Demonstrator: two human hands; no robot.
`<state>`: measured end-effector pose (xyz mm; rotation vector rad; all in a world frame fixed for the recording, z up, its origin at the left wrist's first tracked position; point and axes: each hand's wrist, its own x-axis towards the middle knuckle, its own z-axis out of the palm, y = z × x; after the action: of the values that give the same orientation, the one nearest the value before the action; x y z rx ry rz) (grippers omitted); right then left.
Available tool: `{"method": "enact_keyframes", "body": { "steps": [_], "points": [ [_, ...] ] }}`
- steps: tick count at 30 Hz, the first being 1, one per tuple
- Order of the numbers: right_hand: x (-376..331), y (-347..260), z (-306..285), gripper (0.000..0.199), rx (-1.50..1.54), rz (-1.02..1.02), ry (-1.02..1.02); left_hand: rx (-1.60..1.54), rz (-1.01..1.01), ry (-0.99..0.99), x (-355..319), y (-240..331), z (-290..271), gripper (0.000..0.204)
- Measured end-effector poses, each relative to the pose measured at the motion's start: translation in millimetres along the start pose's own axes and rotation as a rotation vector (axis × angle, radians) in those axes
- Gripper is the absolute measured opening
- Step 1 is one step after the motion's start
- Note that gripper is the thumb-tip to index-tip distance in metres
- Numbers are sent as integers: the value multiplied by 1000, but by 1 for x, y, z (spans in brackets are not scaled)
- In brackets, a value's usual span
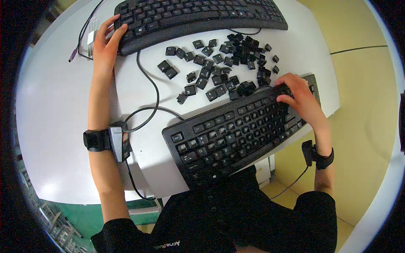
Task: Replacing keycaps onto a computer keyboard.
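Near keyboard [236, 139] sits at the table [55, 126] edge with a bunch of caps missing. Right hand [298, 96] is on its back right corner, thumb apart from the fingers; can't tell if it's clamped. Tilt that board and I reckon it could slide off, or plough into the loose keycaps [204, 72] behind it. Farthest is the other keyboard [190, 28], left hand [106, 41] touching its left end, grip unclear.
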<state>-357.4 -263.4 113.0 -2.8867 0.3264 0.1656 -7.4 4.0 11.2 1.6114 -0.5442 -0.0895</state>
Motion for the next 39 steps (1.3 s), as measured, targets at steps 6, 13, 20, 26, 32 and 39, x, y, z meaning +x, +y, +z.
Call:
{"method": "enact_keyframes", "body": {
  "steps": [6,13,20,26,32,39],
  "points": [
    [-4,-10,3,32,-12,-24,-2,54,45,21,1,-2,0,40],
    [-3,-9,-5,28,21,-49,-41,23,33,0,1,0,2,39],
    [40,-31,3,27,79,-289,64,27,58,8,-1,3,-1,38],
    [49,-30,7,23,39,-335,-127,76,90,34,-5,1,6,40],
    [51,-29,4,18,46,-349,-129,89,98,22,-4,-1,1,39],
    [54,-30,2,23,169,-248,-132,45,55,13,-4,1,3,40]
  ]
}}
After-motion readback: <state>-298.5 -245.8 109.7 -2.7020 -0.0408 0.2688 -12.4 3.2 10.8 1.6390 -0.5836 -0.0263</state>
